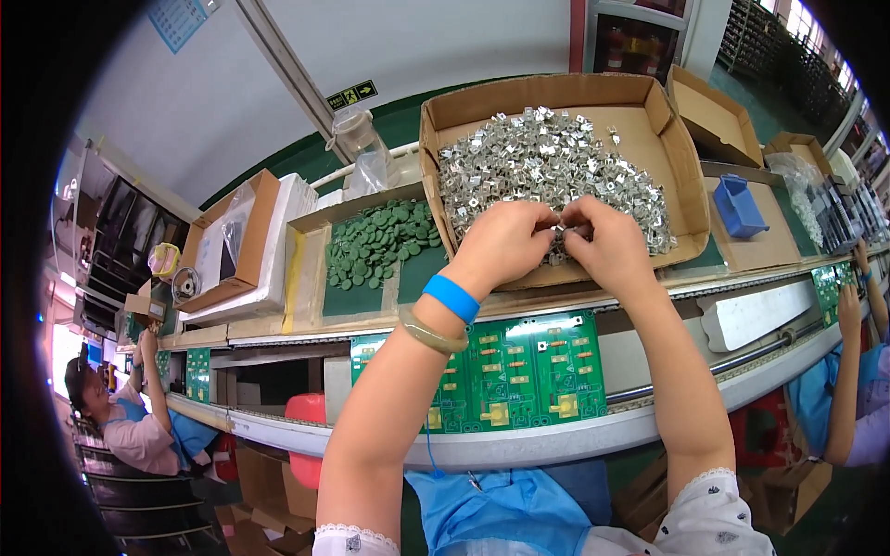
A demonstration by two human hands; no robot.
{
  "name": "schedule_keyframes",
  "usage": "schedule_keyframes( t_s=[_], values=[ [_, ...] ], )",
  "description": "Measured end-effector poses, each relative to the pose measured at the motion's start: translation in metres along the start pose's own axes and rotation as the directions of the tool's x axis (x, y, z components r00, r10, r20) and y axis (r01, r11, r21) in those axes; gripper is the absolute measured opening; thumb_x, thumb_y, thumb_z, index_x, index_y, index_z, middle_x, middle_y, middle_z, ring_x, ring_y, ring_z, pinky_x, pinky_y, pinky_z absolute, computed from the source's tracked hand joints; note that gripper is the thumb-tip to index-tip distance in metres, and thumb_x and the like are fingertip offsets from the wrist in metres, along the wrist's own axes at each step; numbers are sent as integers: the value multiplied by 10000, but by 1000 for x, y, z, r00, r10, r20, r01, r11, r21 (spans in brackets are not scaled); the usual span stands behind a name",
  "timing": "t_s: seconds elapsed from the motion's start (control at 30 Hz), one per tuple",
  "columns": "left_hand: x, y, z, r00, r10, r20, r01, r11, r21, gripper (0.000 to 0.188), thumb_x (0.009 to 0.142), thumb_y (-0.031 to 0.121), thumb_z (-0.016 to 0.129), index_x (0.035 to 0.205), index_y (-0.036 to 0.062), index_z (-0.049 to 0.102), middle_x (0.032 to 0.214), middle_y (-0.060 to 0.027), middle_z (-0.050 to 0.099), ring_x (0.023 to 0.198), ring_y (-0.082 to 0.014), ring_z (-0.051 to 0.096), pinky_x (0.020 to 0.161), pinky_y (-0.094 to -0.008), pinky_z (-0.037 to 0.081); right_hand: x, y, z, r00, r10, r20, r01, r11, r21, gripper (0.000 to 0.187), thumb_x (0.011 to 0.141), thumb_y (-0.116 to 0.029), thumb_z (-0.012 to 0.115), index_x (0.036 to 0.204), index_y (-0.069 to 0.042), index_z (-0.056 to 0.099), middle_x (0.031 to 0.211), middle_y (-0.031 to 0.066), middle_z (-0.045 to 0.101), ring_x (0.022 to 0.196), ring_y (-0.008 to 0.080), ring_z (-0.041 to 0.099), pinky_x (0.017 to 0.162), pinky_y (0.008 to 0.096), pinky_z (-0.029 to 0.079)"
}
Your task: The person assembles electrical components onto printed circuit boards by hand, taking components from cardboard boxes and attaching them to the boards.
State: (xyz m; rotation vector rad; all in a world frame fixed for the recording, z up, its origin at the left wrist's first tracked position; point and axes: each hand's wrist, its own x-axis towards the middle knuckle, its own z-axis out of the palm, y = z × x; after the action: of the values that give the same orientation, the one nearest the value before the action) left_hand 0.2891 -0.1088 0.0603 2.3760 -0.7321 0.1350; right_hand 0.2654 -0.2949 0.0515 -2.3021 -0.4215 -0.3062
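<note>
Both my hands meet over the near side of a cardboard box (649, 139) heaped with small silvery metal clips (547, 157). My left hand (505, 243) has its thumb and fingers pinched together, with a blue band and a bangle on the wrist. Close beside it, my right hand (604, 243) pinches too. A small metal piece shows between the fingertips, but which hand grips it is hard to make out. Below my wrists lies a green circuit board (519, 371) fitted with small parts, partly covered by my left forearm.
Left of the box, green discs (371, 246) fill a shallow tray. A blue bin (739, 206) stands at right, and a carton (236, 241) at left. Metal rails (278, 422) edge the line. Co-workers sit at far left (139, 417) and at the right edge (848, 371).
</note>
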Motion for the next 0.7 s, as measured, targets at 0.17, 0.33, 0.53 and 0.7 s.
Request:
schedule_keyframes(
  t_s=[0.17, 0.33, 0.53, 0.7],
  values=[
    [-4, 2, -4, 984, -180, 7, 165, 887, -431, 220, 863, 176, 728, 994, 0, 743, 859, -134, 736, 782, -220, 692, 731, -349, 554, -1, -1, 1, 996, 14, -87, 6, 974, 226, 215, 821, -34, 701, 1031, -20, 662, 906, 126, 685, 889, 245, 712, 788, 336, 571],
    [-12, 14, -24, 931, -330, 155, 325, 563, -760, 203, 930, 144, 711, 1074, 2, 727, 853, 6, 690, 741, -59, 599, 644, -211, 476, -2, -1, 6, 996, 25, -89, 30, 825, 565, 258, 860, -31, 723, 1112, -13, 673, 1010, 91, 699, 893, 163, 698, 806, 287, 566],
    [-22, 17, -30, 925, -341, 164, 314, 448, -837, 218, 977, 131, 649, 1159, 18, 693, 900, -10, 695, 729, -42, 573, 627, -184, 467, -10, -16, -4, 990, 109, -91, -37, 814, 579, 199, 867, -45, 745, 1063, -12, 738, 992, 55, 699, 856, 117, 666, 778, 252, 542],
    [-29, 16, -35, 911, -386, 145, 287, 341, -895, 229, 1020, 130, 578, 1209, 33, 665, 975, -37, 708, 767, -45, 597, 667, -183, 512, -13, -13, -6, 986, 74, -148, 26, 814, 580, 195, 873, -35, 734, 1067, -11, 744, 990, 46, 694, 860, 97, 646, 770, 239, 522]
  ],
)
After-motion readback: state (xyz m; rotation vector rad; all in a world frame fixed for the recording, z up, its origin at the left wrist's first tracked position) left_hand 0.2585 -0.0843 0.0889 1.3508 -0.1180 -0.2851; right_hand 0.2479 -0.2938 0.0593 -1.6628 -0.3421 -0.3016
